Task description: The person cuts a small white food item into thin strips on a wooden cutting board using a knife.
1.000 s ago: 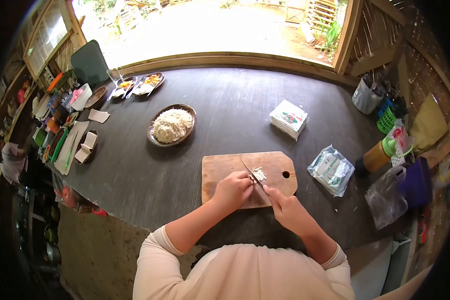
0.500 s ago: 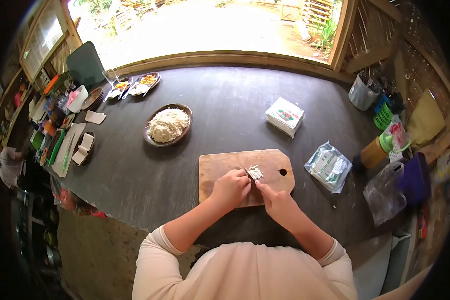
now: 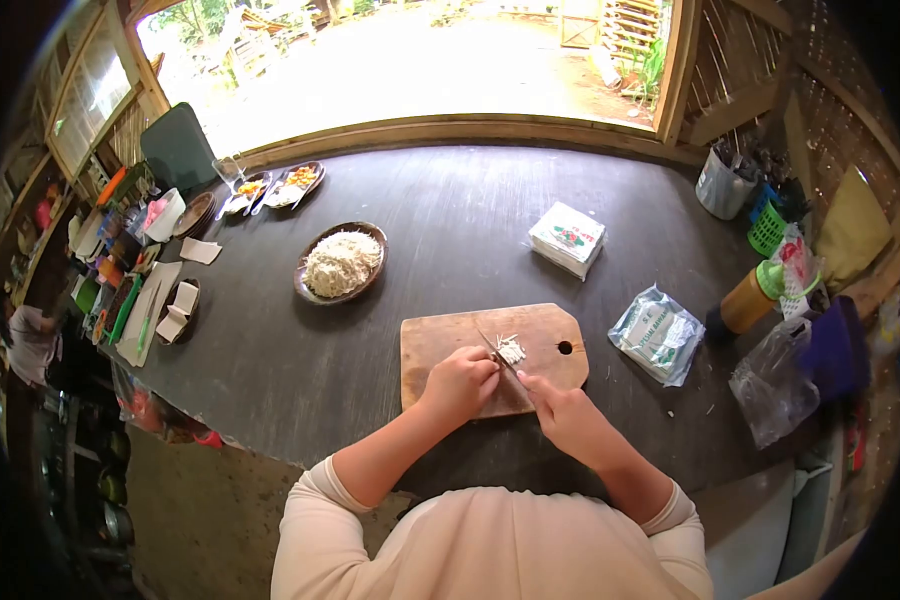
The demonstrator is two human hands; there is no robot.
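Observation:
A wooden cutting board (image 3: 440,340) lies on the dark table in front of me. A small pile of pale shredded food (image 3: 510,349) sits on it near its hanging hole. My left hand (image 3: 460,382) is curled on the board, fingertips holding down food beside the pile. My right hand (image 3: 567,418) grips a knife (image 3: 500,356) whose blade points up and left, its tip at the pile.
A brown bowl (image 3: 312,287) heaped with pale shreds stands beyond the board on the left. A white packet (image 3: 567,238) and a plastic bag (image 3: 658,335) lie to the right. Plates, bottles and containers crowd the table's left and right edges.
The knife blade rose and came down again at the pile while both hands stayed at the board. The camera view shifted slightly.

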